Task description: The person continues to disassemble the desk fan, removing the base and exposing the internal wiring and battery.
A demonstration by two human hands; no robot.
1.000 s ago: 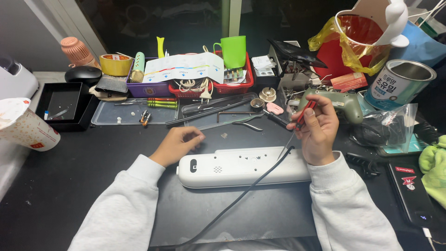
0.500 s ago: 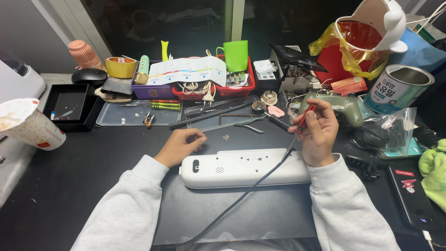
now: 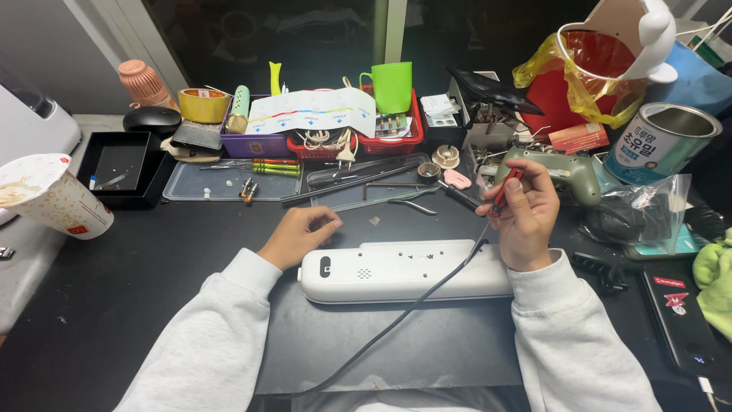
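Note:
A long white power strip (image 3: 396, 271) lies face down on the black desk (image 3: 152, 267) in front of me, with a black cable (image 3: 396, 324) running across it toward me. My right hand (image 3: 524, 214) grips a slim red-handled screwdriver (image 3: 499, 197), its tip pointing down at the strip's right end. My left hand (image 3: 301, 233) rests on the desk just left of the strip's upper left corner, fingers pinched together; what they hold, if anything, is too small to see. A tiny screw-like bit (image 3: 374, 221) lies on the desk behind the strip.
Behind the strip lie pliers (image 3: 412, 204), hex keys, a clear tray lid (image 3: 221, 183), red and purple baskets (image 3: 320, 141), a green cup (image 3: 393, 85) and a green game controller (image 3: 564, 172). A paper cup (image 3: 46, 197) stands left; a metal tin (image 3: 659, 141) and a phone (image 3: 682, 320) right.
My left hand has stayed beside the strip's left end and the right hand keeps the screwdriver at the right end. The view has shifted slightly; little else has moved.

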